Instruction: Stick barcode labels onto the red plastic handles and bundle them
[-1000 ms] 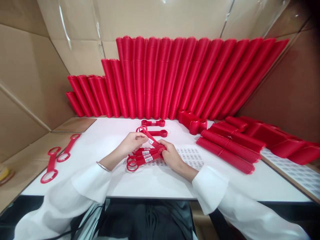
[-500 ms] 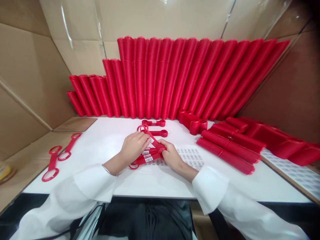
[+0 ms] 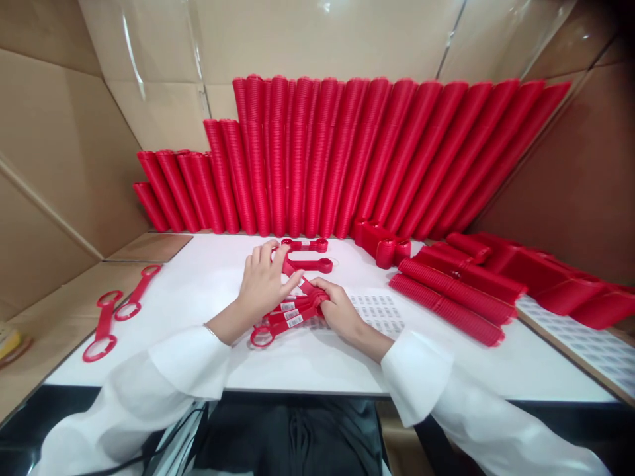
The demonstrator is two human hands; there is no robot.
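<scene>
My right hand (image 3: 340,307) grips one end of a fanned bunch of flat red ring-ended plastic pieces (image 3: 286,325), several of them bearing white barcode labels. Over the far side of the fan lies my left hand (image 3: 262,281), its fingers stretched out and touching the upper pieces; it hides part of them. Just beyond the hands, a small red stack (image 3: 315,266) and another labelled red stack (image 3: 310,245) rest on the white table. Beneath the bunch and my right hand is a sheet of barcode labels (image 3: 380,312), partly covered.
Tall red stacks (image 3: 327,158) lean in a row against the cardboard wall (image 3: 322,39). Red bundles (image 3: 446,301) lie at the right beside another label sheet (image 3: 585,344). Two single red pieces (image 3: 105,324) lie at the table's left edge.
My left hand's fingers have gone from bent around the upper pieces to stretched out over them. The fan's lower ring shows more fully. My right hand keeps its grip.
</scene>
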